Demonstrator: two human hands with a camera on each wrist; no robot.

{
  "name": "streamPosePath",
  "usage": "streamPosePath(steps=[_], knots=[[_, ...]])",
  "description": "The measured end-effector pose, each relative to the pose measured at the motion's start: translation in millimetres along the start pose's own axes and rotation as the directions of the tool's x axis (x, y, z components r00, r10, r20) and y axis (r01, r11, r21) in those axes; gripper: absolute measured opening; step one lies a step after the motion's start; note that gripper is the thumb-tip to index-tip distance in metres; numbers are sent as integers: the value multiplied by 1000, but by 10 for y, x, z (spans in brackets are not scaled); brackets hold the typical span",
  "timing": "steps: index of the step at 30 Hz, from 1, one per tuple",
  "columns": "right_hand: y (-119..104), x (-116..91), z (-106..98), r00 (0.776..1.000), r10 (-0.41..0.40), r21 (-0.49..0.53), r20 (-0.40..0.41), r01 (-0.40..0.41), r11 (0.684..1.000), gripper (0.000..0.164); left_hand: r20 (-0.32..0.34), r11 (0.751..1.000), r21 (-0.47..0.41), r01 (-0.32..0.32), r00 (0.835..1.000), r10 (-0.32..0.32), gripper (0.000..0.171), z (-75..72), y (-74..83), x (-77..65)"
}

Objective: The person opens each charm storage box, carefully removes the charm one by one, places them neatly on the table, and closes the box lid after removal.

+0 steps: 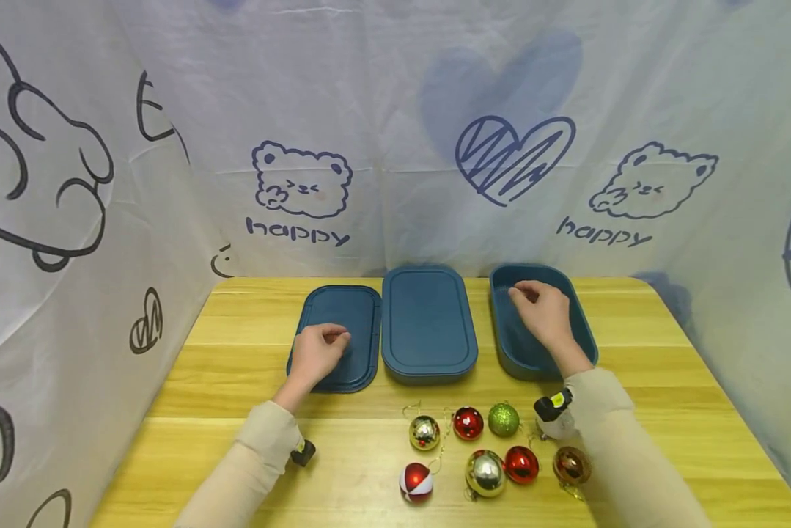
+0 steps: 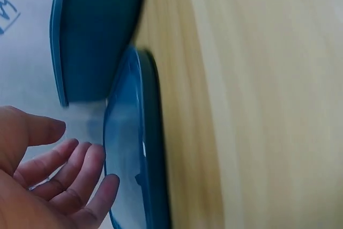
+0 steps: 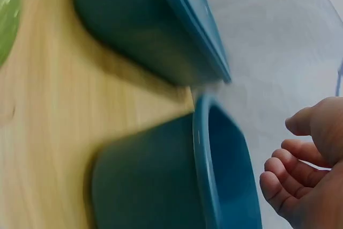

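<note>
My left hand [image 1: 319, 353] hovers over a flat blue lid [image 1: 358, 323] lying on the table at left. In the left wrist view its fingers [image 2: 69, 175] are loosely bent, with a gap to the thumb and nothing held. My right hand [image 1: 545, 314] is above the uncovered blue box [image 1: 583, 337] on the right. The right wrist view shows its relaxed, bare fingers [image 3: 292, 167] beside the box's rim [image 3: 203, 148]. Between the two stands a second blue box with its lid on [image 1: 428, 319].
In front of the boxes lie several Christmas baubles, among them a green glitter one [image 1: 503, 419], a large gold one [image 1: 485, 473], a red-and-white one [image 1: 416, 482] and a brown one [image 1: 572, 465]. A white bauble [image 1: 558, 425] is partly behind the right wrist. A printed cloth [image 1: 395, 110] hangs behind the table.
</note>
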State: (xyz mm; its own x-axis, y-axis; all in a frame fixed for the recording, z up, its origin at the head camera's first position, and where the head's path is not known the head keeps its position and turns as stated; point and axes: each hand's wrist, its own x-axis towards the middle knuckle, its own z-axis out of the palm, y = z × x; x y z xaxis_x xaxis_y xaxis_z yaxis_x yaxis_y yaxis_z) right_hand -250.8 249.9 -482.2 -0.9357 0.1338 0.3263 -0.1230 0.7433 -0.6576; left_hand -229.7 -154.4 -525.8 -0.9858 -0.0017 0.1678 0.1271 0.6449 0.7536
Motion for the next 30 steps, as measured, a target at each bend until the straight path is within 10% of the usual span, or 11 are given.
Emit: streamPosePath(steps=[14,30], knots=[[485,-153,-484,990,76,-89,-119,-87,992,34,-147,985,137,108,985,-88,30,-483,-435,-118],[884,-287,-583,989,73,-130,-126,-90,987,31,-68,962,197,189,981,-179,32,-611,-610,-223]])
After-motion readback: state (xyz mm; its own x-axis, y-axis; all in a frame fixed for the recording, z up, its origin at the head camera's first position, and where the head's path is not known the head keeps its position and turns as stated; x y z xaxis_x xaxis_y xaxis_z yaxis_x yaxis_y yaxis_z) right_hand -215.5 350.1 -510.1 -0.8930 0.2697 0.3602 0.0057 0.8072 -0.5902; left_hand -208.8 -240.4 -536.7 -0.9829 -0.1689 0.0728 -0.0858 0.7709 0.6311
